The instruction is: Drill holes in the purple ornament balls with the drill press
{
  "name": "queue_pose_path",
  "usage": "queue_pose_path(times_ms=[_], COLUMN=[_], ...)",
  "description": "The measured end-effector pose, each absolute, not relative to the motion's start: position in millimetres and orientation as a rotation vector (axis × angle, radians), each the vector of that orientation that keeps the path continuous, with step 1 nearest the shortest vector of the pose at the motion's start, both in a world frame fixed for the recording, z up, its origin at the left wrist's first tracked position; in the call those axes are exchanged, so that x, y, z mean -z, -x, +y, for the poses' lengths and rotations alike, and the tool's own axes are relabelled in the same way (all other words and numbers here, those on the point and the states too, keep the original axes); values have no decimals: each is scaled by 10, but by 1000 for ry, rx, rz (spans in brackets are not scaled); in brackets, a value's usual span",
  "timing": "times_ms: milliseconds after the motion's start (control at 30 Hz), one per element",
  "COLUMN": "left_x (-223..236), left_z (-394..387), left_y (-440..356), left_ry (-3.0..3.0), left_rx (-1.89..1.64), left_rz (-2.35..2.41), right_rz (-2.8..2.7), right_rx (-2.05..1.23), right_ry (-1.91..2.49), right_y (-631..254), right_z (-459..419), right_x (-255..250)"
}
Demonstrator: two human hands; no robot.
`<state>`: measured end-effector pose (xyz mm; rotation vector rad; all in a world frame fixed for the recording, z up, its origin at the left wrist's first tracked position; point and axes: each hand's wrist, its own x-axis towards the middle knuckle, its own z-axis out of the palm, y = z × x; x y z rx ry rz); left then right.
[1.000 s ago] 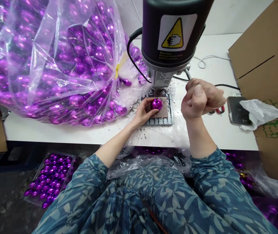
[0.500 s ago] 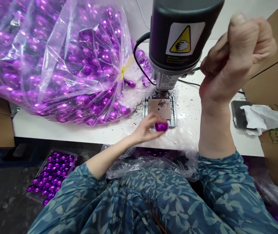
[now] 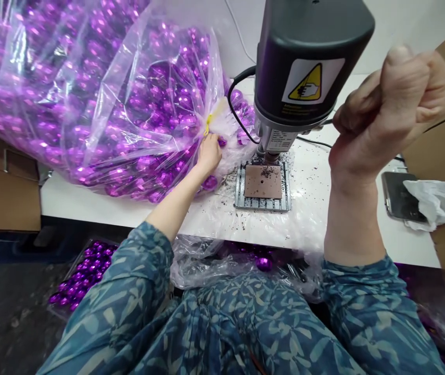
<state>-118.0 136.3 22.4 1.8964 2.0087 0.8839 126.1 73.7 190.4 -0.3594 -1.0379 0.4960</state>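
Observation:
My left hand reaches into the mouth of a big clear plastic bag full of shiny purple balls, its fingers curled among them; whether it grips one is hidden. My right hand is raised in a fist round the thin metal lever of the drill press. The brown plate on the press's metal base lies bare, with dark shavings on it. A purple ball lies in the clear plastic sheet at my lap.
A phone with a crumpled white bag lies at the right, beside a cardboard box. A tray of purple balls sits on the floor at the left. Dark shavings litter the white table.
My left hand took the purple ball off the plate, dropped it toward my lap, then moved up left into the bag. My right hand rose with the lever.

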Motion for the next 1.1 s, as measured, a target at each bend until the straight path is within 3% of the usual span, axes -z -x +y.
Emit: queue_pose_path(times_ms=[167,333,700,1100], left_x=[99,306,-226,112], left_z=[1969,2066,559,436], left_y=[1195,1262,1065,750], left_ry=[-1776,-1727,-1739,-1571], left_rx=[-1072,-1194,-1380,-1143], left_rz=[1933,1694,1215,1057], right_rz=[-1046,-1065,-1057,-1101], right_rx=[-479,-440,-394,-372], right_ry=[340,324,400,447], right_y=[-1270,-1280,-1221,-1230], right_z=[759,794,727,736], right_x=[-1868,-1810,-1876,-1847])
